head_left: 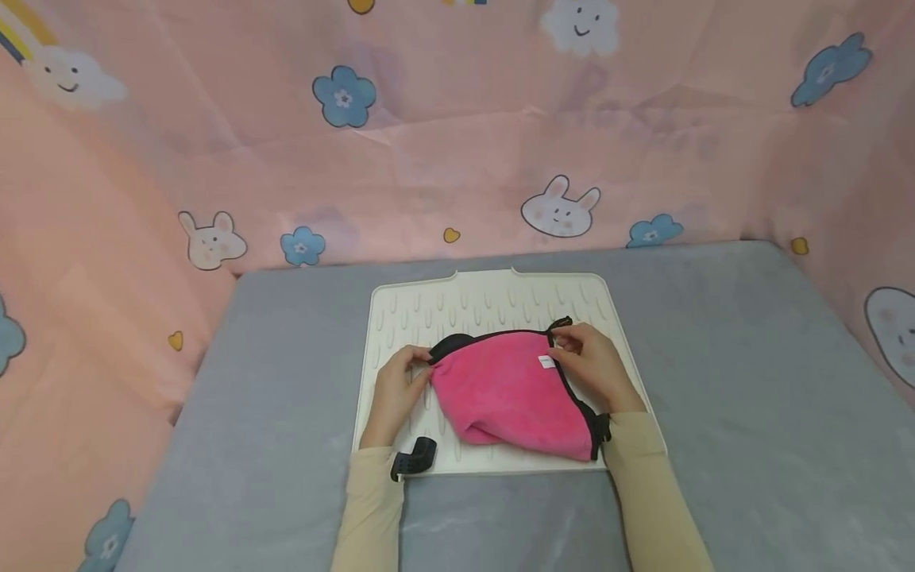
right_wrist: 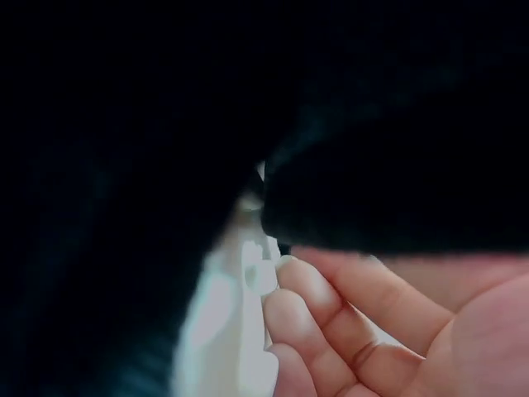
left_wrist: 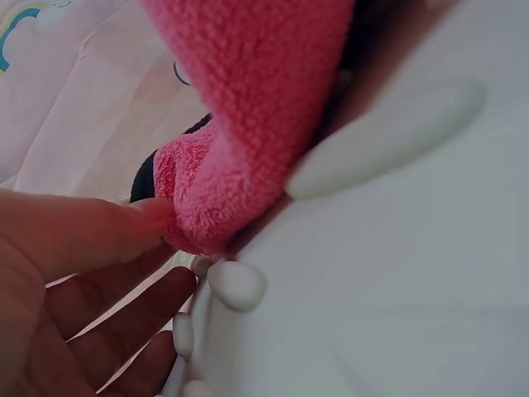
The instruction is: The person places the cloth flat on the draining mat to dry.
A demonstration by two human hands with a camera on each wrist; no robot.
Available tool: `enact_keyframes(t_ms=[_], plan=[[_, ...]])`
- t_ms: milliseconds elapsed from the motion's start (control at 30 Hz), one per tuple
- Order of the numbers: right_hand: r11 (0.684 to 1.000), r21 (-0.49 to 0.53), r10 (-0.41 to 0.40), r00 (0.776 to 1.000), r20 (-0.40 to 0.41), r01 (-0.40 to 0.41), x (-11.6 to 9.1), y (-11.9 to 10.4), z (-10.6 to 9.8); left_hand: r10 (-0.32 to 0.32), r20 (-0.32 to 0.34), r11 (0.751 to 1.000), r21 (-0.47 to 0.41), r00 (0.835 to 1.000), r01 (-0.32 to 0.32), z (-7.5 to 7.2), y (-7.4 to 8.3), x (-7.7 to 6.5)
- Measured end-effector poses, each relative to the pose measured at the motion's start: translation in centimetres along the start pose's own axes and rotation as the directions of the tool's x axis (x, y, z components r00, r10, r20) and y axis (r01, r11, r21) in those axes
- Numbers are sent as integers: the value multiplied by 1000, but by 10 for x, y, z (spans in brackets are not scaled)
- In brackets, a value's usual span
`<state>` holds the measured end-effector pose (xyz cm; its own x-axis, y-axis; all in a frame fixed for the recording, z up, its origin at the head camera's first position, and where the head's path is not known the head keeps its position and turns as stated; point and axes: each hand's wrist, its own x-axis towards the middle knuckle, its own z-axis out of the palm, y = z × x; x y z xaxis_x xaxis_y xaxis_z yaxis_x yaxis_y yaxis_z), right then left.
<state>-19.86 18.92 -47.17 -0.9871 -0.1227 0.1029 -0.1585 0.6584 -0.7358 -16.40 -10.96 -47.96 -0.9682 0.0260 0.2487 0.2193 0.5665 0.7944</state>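
A pink fleecy cloth with black edging (head_left: 507, 389) lies partly folded over a cream ridged mat (head_left: 382, 318). My left hand (head_left: 391, 393) pinches its left corner between thumb and fingertips. In the left wrist view, the thumb (left_wrist: 107, 227) presses on the pink pile beside the black trim, the other fingers stretched below. At the cloth's upper right corner my right hand (head_left: 599, 367) pinches the black edge, close to a small white label (head_left: 546, 361). Black fabric (right_wrist: 107, 165) fills most of the right wrist view and hides those fingertips' hold; several bent fingers (right_wrist: 310, 331) show beneath it.
Under the mat is a grey-covered table (head_left: 286, 397). Pink curtains (head_left: 443, 159) printed with rabbits, clouds and flowers stand behind it and along both sides. A black wrist device (head_left: 415, 459) sits by the left sleeve, above the mat's front edge.
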Motion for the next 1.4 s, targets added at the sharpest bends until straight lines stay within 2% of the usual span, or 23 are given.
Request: enact_keyframes(t_ms=[233, 467, 667, 833, 900, 1067, 1133, 1267, 1367, 1400], plan=[[997, -76, 19, 999, 34, -16, 3, -5, 2, 25, -17, 999, -22, 1000, -25, -2, 0, 1], [995, -91, 49, 997, 64, -43, 2, -9, 3, 82, -50, 995, -51, 995, -85, -1, 0, 2], [996, -86, 21, 997, 76, -14, 2, -11, 3, 75, -109, 976, -194, 991, -95, -2, 3, 3], [997, -77, -19, 996, 86, 26, 2, -12, 4, 53, -96, 956, -282, 994, -78, -4, 5, 2], [997, -70, -35, 996, 86, 41, 2, -11, 4, 52, -83, 952, -296, 995, -75, -6, 11, 1], [998, 21, -57, 996, 74, 55, 1, -10, 4, 60, -46, 939, -335, 997, -72, -17, 34, -1], [996, 77, -50, 997, 64, 45, 0, -10, 3, 75, -34, 929, -360, 997, -83, -19, 38, -1], [981, 194, -12, 999, 50, 2, -1, -9, 0, 120, -17, 896, -429, 993, -115, -15, 27, 1], [961, 275, 6, 998, 54, -21, 0, -9, -3, 114, -11, 878, -466, 993, -106, -10, 15, 2], [956, 293, 11, 998, 55, -27, 1, -10, -3, 100, -15, 881, -464, 995, -95, -9, 11, 3]])
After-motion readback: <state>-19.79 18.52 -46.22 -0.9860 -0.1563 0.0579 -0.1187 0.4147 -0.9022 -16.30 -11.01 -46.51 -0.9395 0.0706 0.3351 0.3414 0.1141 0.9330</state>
